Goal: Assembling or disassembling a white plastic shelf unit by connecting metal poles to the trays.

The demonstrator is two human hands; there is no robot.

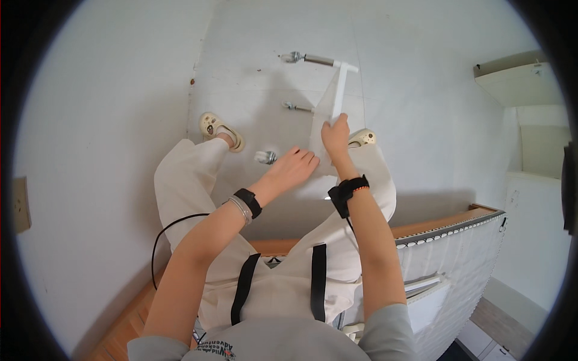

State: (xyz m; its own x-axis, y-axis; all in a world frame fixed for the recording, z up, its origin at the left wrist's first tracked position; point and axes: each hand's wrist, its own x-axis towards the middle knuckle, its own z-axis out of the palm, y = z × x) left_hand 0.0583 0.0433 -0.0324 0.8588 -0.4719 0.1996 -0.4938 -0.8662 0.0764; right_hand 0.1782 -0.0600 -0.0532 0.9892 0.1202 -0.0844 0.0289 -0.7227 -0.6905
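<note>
A white cart-like frame lies on its side between my legs, with metal legs ending in caster wheels pointing left. My right hand is closed round the near end of its white edge bar. One caster sits at the far end on a thick metal leg. A second caster is lower on a thinner leg. My left hand is closed, its fingers curled beside the panel. A nearer caster shows just left of that hand. What the left fingers hold is hidden.
I sit on the edge of a wood-framed bed with a pale cover. A white wall with a socket stands at left. White shelving is at right. My feet in cream clogs rest on the pale floor.
</note>
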